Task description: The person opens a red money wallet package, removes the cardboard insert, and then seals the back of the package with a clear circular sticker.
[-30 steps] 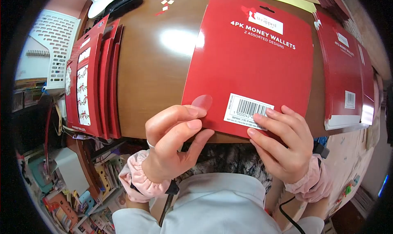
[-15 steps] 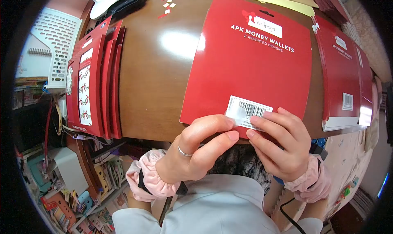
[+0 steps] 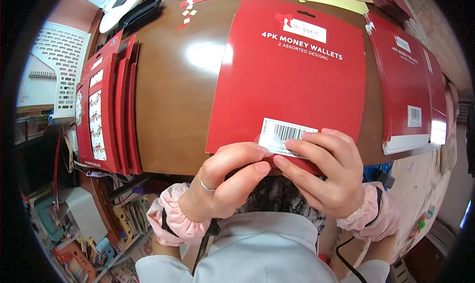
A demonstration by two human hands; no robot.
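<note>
A red card package (image 3: 292,90) printed "4PK MONEY WALLETS" lies on the brown table, its barcode label (image 3: 284,133) near the lower edge. At the label's left end, my left hand (image 3: 225,176) pinches a small clear round sticker (image 3: 267,140) between thumb and index finger. The fingertips of my right hand (image 3: 329,171) rest on the label's lower right part and the package edge, close to the left fingertips. Part of the label is hidden under those fingers.
Red packages (image 3: 106,110) stand in a row at the left. More red packages (image 3: 405,80) lie at the right. Yellow sheets (image 3: 316,0), small paper scraps (image 3: 187,21) and a black object (image 3: 141,13) are at the far side. A white perforated holder (image 3: 67,65) is far left.
The whole view has shifted, so the package and both hands appear slightly further left. The hands keep nearly the same pose at the label, and more of the clear sticker shows.
</note>
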